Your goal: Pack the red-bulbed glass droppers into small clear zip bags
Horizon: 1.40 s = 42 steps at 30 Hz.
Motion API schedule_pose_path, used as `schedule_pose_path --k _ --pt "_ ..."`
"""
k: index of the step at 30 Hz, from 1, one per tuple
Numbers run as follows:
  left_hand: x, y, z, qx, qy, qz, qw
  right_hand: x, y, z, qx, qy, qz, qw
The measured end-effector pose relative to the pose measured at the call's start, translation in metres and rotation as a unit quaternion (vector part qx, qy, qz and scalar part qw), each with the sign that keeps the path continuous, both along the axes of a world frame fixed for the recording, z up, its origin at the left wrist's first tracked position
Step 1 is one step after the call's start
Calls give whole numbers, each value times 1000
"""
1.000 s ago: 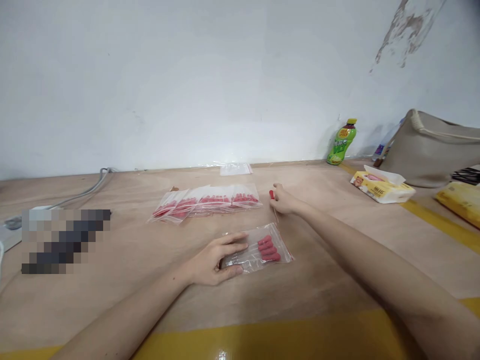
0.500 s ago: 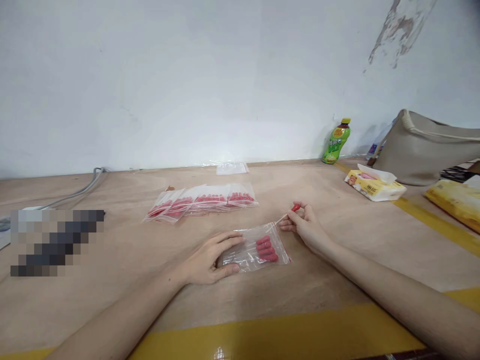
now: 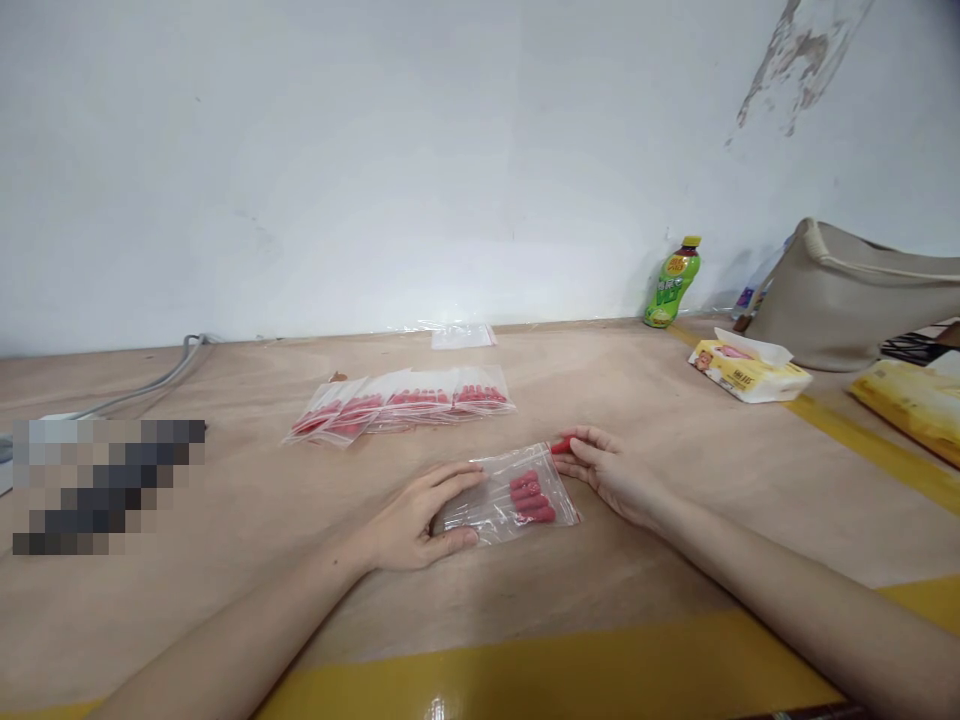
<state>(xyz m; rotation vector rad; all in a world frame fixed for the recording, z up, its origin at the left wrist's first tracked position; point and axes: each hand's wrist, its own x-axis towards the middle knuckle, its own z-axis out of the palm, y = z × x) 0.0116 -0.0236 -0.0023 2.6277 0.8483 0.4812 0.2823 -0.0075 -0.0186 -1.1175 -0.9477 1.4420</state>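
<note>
A clear zip bag (image 3: 491,505) lies flat in front of me, its red-edged mouth facing right. Inside, several sticks with red bulb-shaped heads (image 3: 532,497) lie side by side. My left hand (image 3: 427,515) rests on the bag's left part, open, with thumb and fingers spread across the plastic. Pinched in my right hand (image 3: 600,468) is another red-headed stick (image 3: 562,445), its head at the upper corner of the bag's mouth. Its thin shaft points left, into or behind the plastic; I cannot tell which.
Several filled zip bags (image 3: 405,400) overlap in a row behind. Plastic bags (image 3: 463,337) lie by the wall. At right are a green bottle (image 3: 673,283), a tissue pack (image 3: 750,368), a beige bag (image 3: 840,295) and a yellow packet (image 3: 911,395). A grey cable (image 3: 161,378) runs along the left.
My right hand has moved left and slightly down, bringing the red-headed stick to the bag's mouth. The left hand and the bag have stayed nearly in place.
</note>
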Motion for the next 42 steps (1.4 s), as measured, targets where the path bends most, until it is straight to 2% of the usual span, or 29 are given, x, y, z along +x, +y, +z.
schedule_pose_path --k 3,7,10,13,15,17,20,23,26,31,35,39,42 --pt "0 0 1 -1 1 0 1000 3 2 1 23 -57 37 997" --pt "-1 1 1 -5 1 -4 1000 3 7 -7 79 -147 62 984" --pt "0 2 2 -4 0 -5 1000 2 11 -13 127 -246 76 958" --pt "0 2 2 -1 -3 -5 1000 -1 13 -13 168 -315 53 932" --pt "0 2 2 -2 -3 -6 1000 -4 13 -11 175 -320 44 930" --pt "1 2 2 -1 -1 -9 1000 -8 12 -8 160 -294 55 941" --pt "0 2 1 2 2 -10 1000 -11 10 -3 122 -226 105 961" --pt "0 3 0 6 5 -11 1000 -12 11 -1 99 -187 138 968" --pt "0 3 0 5 11 -8 1000 -12 14 -2 98 -190 111 971" --pt "1 2 1 2 15 -2 1000 -14 16 -6 143 -215 76 963" --pt "1 2 0 7 9 -4 1000 -12 16 -10 199 -262 120 937" --pt "2 2 0 11 7 1 1000 -5 19 -14 277 -362 123 881" --pt "2 1 0 13 10 4 1000 0 19 -15 308 -408 128 850"
